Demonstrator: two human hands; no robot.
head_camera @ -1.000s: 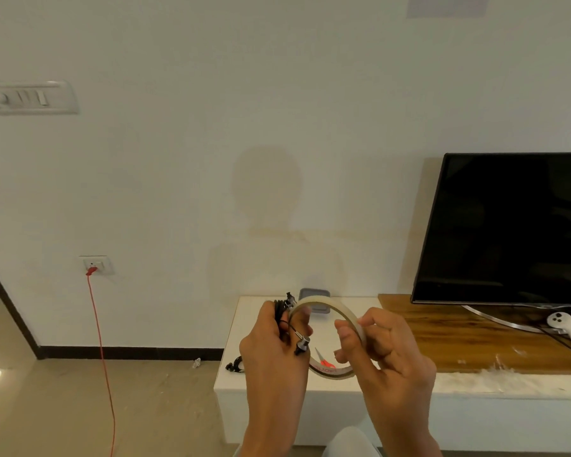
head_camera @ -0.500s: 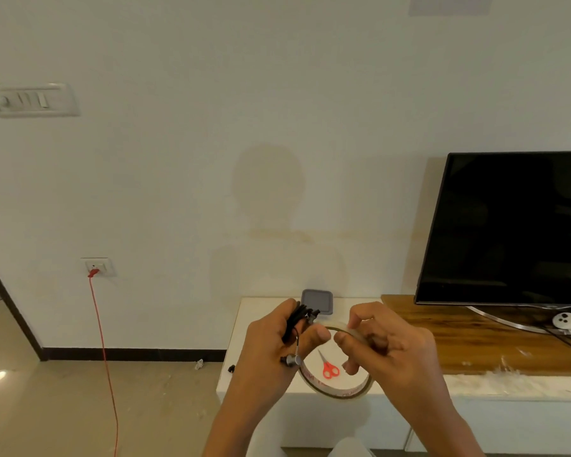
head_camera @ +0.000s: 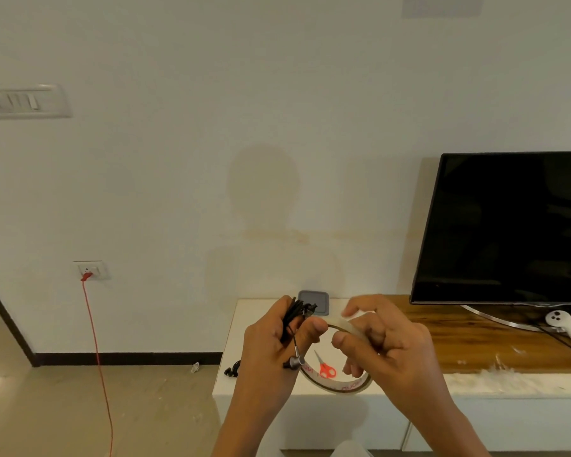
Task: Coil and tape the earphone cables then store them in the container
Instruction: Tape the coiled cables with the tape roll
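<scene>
Pinching half-hidden tape roll (head_camera: pixel 340 387), right hand (head_camera: pixel 393 351) blurs — left hand (head_camera: pixel 271 344) clutches coiled earphones (head_camera: pixel 292 316).

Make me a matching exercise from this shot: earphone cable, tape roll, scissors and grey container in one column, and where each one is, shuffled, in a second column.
Column one:
1. earphone cable
2. tape roll
3. scissors
4. grey container

Column two:
A. lying on the white cabinet, seen through the roll
B. gripped in the left hand
C. at the back of the cabinet, by the wall
D. held by the right hand

Pairs: 1-B, 2-D, 3-A, 4-C.
</scene>
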